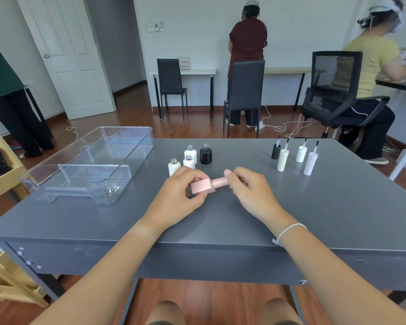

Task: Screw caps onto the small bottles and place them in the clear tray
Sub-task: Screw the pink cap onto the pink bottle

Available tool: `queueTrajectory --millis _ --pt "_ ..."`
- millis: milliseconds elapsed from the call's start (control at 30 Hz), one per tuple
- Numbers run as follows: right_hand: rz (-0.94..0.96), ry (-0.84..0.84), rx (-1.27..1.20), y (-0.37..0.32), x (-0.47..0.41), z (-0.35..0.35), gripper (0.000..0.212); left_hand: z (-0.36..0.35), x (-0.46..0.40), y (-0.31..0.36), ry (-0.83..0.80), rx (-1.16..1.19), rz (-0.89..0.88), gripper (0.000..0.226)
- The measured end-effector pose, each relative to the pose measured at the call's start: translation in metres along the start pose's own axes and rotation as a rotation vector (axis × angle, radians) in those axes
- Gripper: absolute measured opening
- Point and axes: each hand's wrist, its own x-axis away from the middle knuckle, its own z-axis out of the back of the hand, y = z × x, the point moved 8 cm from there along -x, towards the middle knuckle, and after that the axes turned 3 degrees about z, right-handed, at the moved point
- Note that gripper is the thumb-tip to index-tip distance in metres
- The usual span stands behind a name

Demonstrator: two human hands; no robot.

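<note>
While the clear tray (87, 160) holds nothing, the left hand (183, 191) pinches a pink bottle (201, 186), right hand (246, 186) fingers gripping its pink cap (220, 182); four uncapped bottles (189, 158) wait beyond the fingers.

Matt grey table (314, 207); glossy clear plastic tray (117, 146).

Both forearms are bare, no sleeves showing anywhere. The right hand (249, 188) side has a thin white string bracelet (288, 232) at the wrist, knot tail dangling, while the left hand (181, 195) wears nothing.
</note>
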Motion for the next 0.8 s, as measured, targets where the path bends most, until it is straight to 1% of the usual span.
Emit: queueTrajectory --millis 67,100,200,233,300,433,500,567,667,733,800 --pt "0.007 0.001 -0.011 -0.0022 0.0009 0.0003 0.044 0.0007 0.0004 0.0010 0.005 0.009 -0.003 0.037" --pt "0.017 -0.003 -0.024 -0.0037 0.0015 0.0003 0.039 0.0011 0.0005 0.0012 0.007 0.013 -0.001 0.036" --pt "0.051 -0.033 -0.031 -0.0059 0.0018 -0.0007 0.015 0.0013 0.0003 0.0008 0.010 0.010 0.005 0.032" --pt "0.054 -0.039 -0.017 -0.0053 0.0015 -0.0009 0.011 0.0011 0.0001 0.0008 0.009 0.008 0.007 0.031" --pt "0.045 -0.035 0.005 -0.0033 0.0009 -0.0009 0.015 0.0008 0.0003 0.0010 0.008 0.010 0.008 0.032" --pt "0.022 -0.003 0.033 -0.0023 0.0003 0.0001 0.041 0.0006 0.0007 0.0024 0.006 0.012 -0.002 0.036" --pt "0.027 0.006 0.034 -0.0037 0.0009 0.0008 0.046 0.0008 0.0005 0.0025 0.008 0.012 -0.006 0.037" --pt "0.045 0.007 0.005 -0.0055 0.0017 0.0014 0.037 0.0011 0.0003 0.0015 0.011 0.010 -0.002 0.036" --pt "0.065 -0.017 -0.018 -0.0058 0.0015 0.0008 0.014 0.0011 0.0000 -0.0002 0.014 0.006 0.004 0.032" --pt "0.055 -0.026 -0.003 -0.0037 0.0009 0.0000 0.013 0.0007 -0.0001 -0.0008 0.010 0.007 0.005 0.031" --pt "0.038 -0.022 0.000 -0.0013 0.0003 -0.0003 0.019 -0.0001 -0.0001 -0.0015 0.001 0.002 0.008 0.031"
